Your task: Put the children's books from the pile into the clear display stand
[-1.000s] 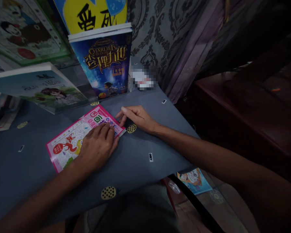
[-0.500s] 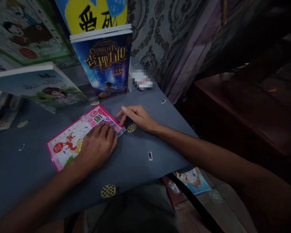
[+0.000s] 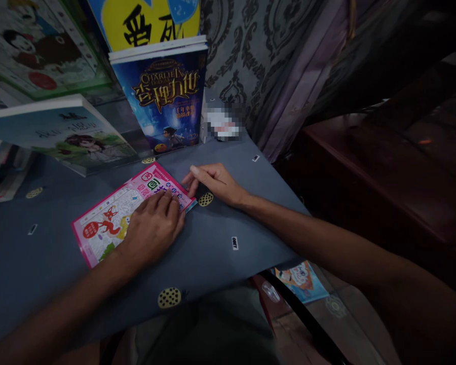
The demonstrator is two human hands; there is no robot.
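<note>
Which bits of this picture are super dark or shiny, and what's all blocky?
In the head view, the right side is darkest, around the dark-red, flat-topped furniture; also in the head view, a small whitish thing beside the upright blue paper book is blocky squares, too coarse to name; the head view shows faint shine on the flat, pink-bordered paper book, near its left edge.

Dimly lit, fading to near-black at the far right. Blue-grey surface [image 3: 266, 228], printed with yellow pineapples [image 3: 169, 298] and small white labels [image 3: 234, 243]. Behind it, a grey backdrop [image 3: 230, 56] of dark scrollwork, wall or cloth unclear; just beside, a mauve drape [image 3: 304, 96]. To the right, dark red furniture [image 3: 383, 182]; below, patterned floor tiles [image 3: 336, 306].
</note>
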